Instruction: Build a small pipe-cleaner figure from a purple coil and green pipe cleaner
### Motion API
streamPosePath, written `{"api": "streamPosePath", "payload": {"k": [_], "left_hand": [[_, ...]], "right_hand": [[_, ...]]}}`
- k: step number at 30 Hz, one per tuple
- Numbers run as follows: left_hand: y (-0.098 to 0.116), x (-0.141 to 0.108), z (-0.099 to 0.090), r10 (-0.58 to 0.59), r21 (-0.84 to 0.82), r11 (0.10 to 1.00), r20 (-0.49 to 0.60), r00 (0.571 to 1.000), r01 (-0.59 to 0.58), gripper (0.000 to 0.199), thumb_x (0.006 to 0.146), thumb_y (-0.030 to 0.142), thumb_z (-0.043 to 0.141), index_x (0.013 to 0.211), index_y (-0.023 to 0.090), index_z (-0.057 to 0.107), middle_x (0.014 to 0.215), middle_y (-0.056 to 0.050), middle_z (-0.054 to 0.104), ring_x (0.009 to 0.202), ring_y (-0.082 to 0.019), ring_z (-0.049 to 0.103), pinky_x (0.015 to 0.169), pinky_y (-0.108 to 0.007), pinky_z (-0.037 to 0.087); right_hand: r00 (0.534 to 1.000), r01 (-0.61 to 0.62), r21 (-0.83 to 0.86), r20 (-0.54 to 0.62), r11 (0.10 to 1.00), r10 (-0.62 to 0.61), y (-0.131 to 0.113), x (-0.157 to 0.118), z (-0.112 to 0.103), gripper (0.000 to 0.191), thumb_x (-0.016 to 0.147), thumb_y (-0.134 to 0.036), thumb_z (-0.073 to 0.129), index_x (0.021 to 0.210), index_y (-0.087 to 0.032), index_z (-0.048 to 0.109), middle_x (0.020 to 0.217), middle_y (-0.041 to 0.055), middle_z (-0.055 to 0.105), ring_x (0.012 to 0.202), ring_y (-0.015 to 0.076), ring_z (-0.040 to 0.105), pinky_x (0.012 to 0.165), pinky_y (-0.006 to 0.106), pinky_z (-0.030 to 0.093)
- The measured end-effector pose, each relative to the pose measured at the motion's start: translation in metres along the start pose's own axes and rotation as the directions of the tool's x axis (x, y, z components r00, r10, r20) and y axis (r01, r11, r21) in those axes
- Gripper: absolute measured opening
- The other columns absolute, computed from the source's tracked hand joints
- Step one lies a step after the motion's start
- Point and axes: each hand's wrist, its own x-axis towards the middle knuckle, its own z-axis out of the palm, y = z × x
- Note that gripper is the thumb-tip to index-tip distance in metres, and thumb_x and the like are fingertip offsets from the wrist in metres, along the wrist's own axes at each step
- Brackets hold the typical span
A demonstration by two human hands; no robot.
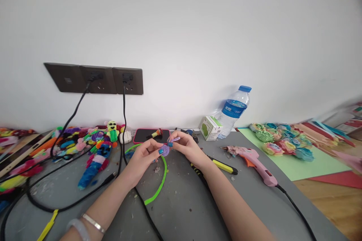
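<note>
A purple pipe cleaner (165, 150), wound into a flat coil, is pinched between the thumb and fingers of my left hand (145, 158). My right hand (186, 148) closes on the loose end of the same purple pipe cleaner, just right of the coil. Below them a bright green pipe cleaner (161, 185) curves across the grey table (181, 211). Near my right wrist lies a tool with yellow and black handles (224, 166), its head hidden under my arm. A phone (140, 135) with a small flower-like piece (157, 133) on it lies behind my hands.
A pink glue gun (254, 158) rests at right, its cord running forward. Behind it stand a water bottle (233, 111) and a small box (210, 128). Paper flowers (273, 147) lie on green paper. Black cables (124, 120) and fuzzy pipe-cleaner figures (97, 158) crowd the left.
</note>
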Motion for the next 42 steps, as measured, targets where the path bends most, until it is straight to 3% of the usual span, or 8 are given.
{"api": "streamPosePath", "payload": {"k": [6,17,25,28,38,42], "left_hand": [[-0.0049,0.0009,-0.0024,0.012,-0.006,1.000,0.055,0.998,-0.012,0.023,0.076,0.039,0.071,0.079,0.019,0.060,0.075,0.000,0.056,0.067,-0.013,0.046,0.062,-0.024,0.037],[-0.0061,0.0013,-0.0031,0.009,0.023,1.000,0.049,0.999,-0.010,0.023,0.074,0.039,0.073,0.078,0.019,0.062,0.072,0.000,0.056,0.065,-0.013,0.047,0.060,-0.024,0.037],[-0.0039,0.0029,-0.0020,-0.090,-0.249,0.966,-0.075,0.993,0.069,0.034,0.073,0.043,0.074,0.096,0.019,0.065,0.081,-0.002,0.058,0.065,-0.011,0.046,0.066,-0.026,0.042],[-0.0033,0.0041,-0.0022,-0.105,-0.279,0.958,-0.107,0.989,0.071,0.036,0.072,0.041,0.076,0.096,0.017,0.066,0.083,-0.004,0.059,0.067,-0.011,0.048,0.066,-0.026,0.043],[-0.0036,0.0047,0.0001,-0.064,-0.236,0.971,-0.112,0.992,0.036,0.033,0.066,0.041,0.079,0.086,0.018,0.068,0.088,-0.004,0.060,0.066,-0.011,0.046,0.065,-0.026,0.043],[-0.0042,0.0044,0.0000,-0.061,-0.178,0.983,-0.112,0.992,0.041,0.033,0.065,0.043,0.079,0.082,0.018,0.066,0.080,-0.002,0.056,0.065,-0.011,0.044,0.062,-0.024,0.041]], "right_hand": [[1.000,0.006,0.014,0.020,1.000,-0.007,0.0002,-0.0005,0.0004,0.024,0.075,-0.039,0.075,0.079,-0.019,0.062,0.077,-0.0004,0.055,0.071,0.0134,0.051,0.070,0.028,0.041],[0.999,0.009,-0.007,0.053,1.000,-0.009,0.0038,-0.0006,-0.0006,0.022,0.077,-0.038,0.074,0.079,-0.019,0.061,0.079,0.0003,0.057,0.072,0.0136,0.050,0.069,0.027,0.041],[0.994,0.028,0.002,-0.103,1.000,-0.028,0.0035,0.0013,-0.0036,0.020,0.078,-0.036,0.071,0.081,-0.020,0.058,0.078,-0.0015,0.054,0.068,0.0124,0.049,0.065,0.026,0.040],[0.991,0.041,-0.040,-0.122,0.998,-0.046,0.0031,0.0015,-0.0039,0.018,0.078,-0.034,0.069,0.082,-0.020,0.058,0.079,-0.0010,0.055,0.068,0.0125,0.049,0.065,0.026,0.039],[0.998,0.063,-0.109,-0.008,0.992,-0.064,0.0022,-0.0002,-0.0006,0.017,0.079,-0.035,0.070,0.082,-0.020,0.062,0.080,0.0012,0.056,0.073,0.0140,0.049,0.067,0.027,0.040],[0.999,0.039,-0.079,-0.005,0.996,-0.039,0.0015,-0.0003,-0.0008,0.018,0.078,-0.034,0.071,0.081,-0.019,0.062,0.078,-0.0001,0.056,0.069,0.0131,0.049,0.065,0.027,0.039]]}}
